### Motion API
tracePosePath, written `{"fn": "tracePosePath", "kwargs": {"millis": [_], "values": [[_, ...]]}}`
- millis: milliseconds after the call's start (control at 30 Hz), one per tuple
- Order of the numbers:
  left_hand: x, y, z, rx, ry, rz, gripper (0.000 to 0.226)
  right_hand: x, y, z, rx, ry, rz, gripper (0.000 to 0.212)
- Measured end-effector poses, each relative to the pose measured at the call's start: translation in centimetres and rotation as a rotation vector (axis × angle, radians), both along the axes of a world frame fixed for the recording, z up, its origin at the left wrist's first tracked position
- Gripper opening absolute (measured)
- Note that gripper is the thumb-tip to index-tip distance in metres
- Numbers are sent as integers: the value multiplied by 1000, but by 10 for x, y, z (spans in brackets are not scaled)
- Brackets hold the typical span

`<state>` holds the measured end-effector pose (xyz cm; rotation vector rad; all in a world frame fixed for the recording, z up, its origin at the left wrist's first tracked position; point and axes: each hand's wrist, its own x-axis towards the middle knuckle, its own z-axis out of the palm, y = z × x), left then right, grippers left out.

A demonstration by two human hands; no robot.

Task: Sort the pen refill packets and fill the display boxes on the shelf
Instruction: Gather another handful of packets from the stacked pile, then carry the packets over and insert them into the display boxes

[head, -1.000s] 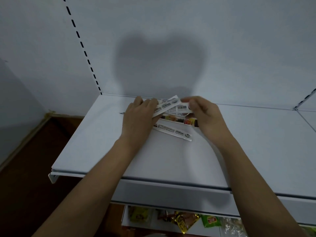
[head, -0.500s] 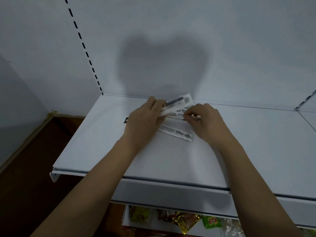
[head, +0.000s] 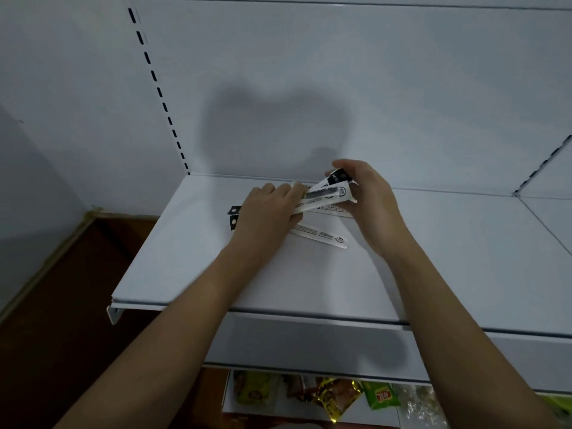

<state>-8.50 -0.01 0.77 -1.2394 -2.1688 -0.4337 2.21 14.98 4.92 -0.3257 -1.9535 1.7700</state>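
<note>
A white metal shelf (head: 433, 274) spans the view, its back panel rising toward 12 o'clock; no display boxes are in sight. Below it, at 6 o'clock, lie coloured snack packets (head: 334, 397). The person's left hand (head: 266, 215) lies palm down over one end of a small bundle of pen refill packets (head: 325, 196), its fingers closed on it. At 3 o'clock of that hand, the right hand (head: 371, 196) pinches the bundle's other end between thumb and fingers. One loose packet (head: 318, 235) lies flat on the shelf just toward 6 o'clock of the bundle. The packets look light, thin, flexible and slick, so they should fan or slip; gripping both ends, squared together, seems wisest.
</note>
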Motion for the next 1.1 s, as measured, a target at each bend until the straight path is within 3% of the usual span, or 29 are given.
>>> {"fn": "tracePosePath", "kwargs": {"millis": [167,300,400,500,633,800,900,1100], "values": [[22,-2,6,91,-73,-113,53,23,-41,0,70,-48,-22,31],[48,4,12,150,-122,-83,28,66,-44,3,63,-99,-111,34],[82,18,26,180,-336,-129,12,116,-39,0,-17,-91,-234,39],[119,38,39,174,-557,-340,8,179,-34,-4,-53,-148,-350,36],[186,70,44,113,-844,-601,17,270,-26,-15,98,-346,-505,26],[285,106,19,84,-1143,-700,17,397,-19,-45,287,-631,-729,21],[350,126,-8,25,-1295,-745,18,478,-19,-62,264,-819,-819,21],[475,172,-42,-131,-1366,-779,27,618,-22,-76,97,-990,-925,21]]}}
